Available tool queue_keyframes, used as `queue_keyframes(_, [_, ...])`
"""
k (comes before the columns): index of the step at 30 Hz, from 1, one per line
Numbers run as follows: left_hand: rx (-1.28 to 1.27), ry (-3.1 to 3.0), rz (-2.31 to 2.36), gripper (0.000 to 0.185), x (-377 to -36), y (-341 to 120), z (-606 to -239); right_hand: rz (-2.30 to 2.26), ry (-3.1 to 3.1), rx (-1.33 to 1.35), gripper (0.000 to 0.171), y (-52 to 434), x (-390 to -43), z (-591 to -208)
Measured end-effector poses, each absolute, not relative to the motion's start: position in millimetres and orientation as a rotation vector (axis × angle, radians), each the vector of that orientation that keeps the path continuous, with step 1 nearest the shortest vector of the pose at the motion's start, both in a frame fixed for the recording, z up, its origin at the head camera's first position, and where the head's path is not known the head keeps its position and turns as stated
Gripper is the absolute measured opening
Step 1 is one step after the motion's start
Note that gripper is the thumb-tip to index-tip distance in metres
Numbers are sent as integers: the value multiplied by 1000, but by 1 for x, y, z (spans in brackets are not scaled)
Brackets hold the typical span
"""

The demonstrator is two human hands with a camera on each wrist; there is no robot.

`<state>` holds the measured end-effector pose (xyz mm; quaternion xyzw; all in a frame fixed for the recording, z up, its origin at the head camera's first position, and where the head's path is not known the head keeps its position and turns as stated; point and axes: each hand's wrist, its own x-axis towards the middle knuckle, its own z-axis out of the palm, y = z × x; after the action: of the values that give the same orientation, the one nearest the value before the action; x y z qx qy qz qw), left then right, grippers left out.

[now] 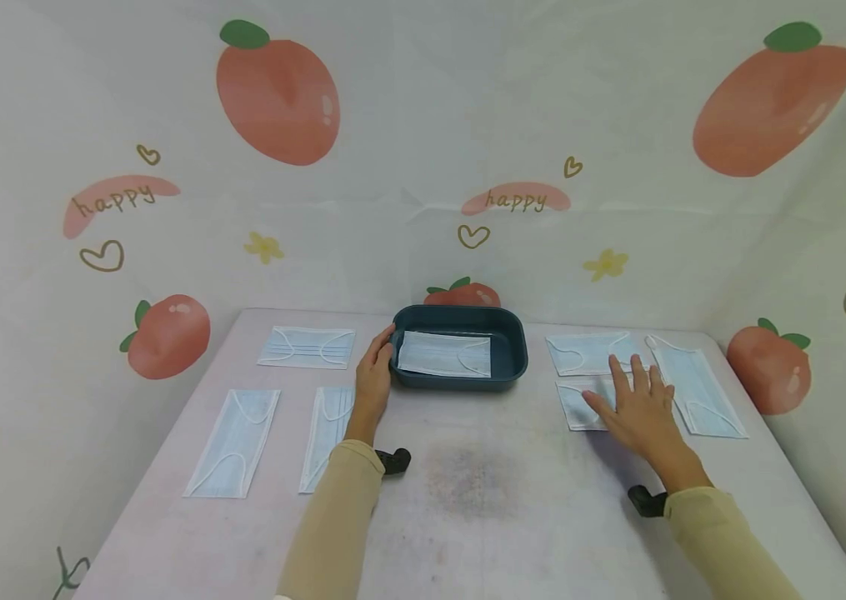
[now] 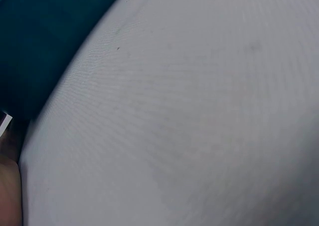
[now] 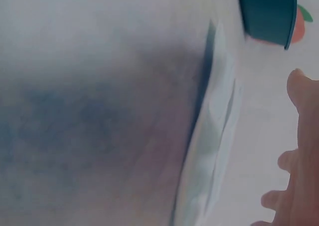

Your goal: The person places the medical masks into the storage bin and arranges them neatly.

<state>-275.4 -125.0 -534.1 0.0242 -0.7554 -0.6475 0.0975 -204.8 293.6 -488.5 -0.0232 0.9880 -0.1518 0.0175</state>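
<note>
A dark teal bin (image 1: 460, 384) stands at the back middle of the table, with a pale blue face mask (image 1: 438, 354) lying in it. My left hand (image 1: 372, 375) rests against the bin's left side, its fingers extended along the wall and rim; in the left wrist view only a bit of that hand (image 2: 10, 193) shows beside the bin. With fingers spread, my right hand (image 1: 643, 417) hovers over a mask (image 1: 576, 404) on the right and partly hides it. Behind it lies another mask (image 1: 580, 354), and a slanted mask (image 1: 700, 387) lies to its right.
On the left are a sideways mask (image 1: 306, 347) at the back, a lengthwise mask (image 1: 235, 443) near the left edge, and another mask (image 1: 325, 437) partly behind my left forearm. A fruit-printed cloth (image 1: 392, 150) hangs behind the pale table (image 1: 468, 533).
</note>
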Motion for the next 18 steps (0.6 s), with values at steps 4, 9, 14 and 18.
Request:
queue_keyframes(4, [84, -2253, -1895, 41, -276, -125, -535, -501, 3034, -51, 97, 302, -201, -494])
queue_keyframes(9, [72, -2249, -1904, 41, -274, -124, -534, -514, 3016, -23, 98, 312, -199, -502])
queue_keyframes(14, [77, -2248, -1900, 41, -274, -124, -534, -542, 3012, 20, 99, 318, -198, -508])
queue_keyframes(18, [77, -2244, -1903, 41, -274, -124, -534, -586, 2997, 53, 98, 321, -198, -513])
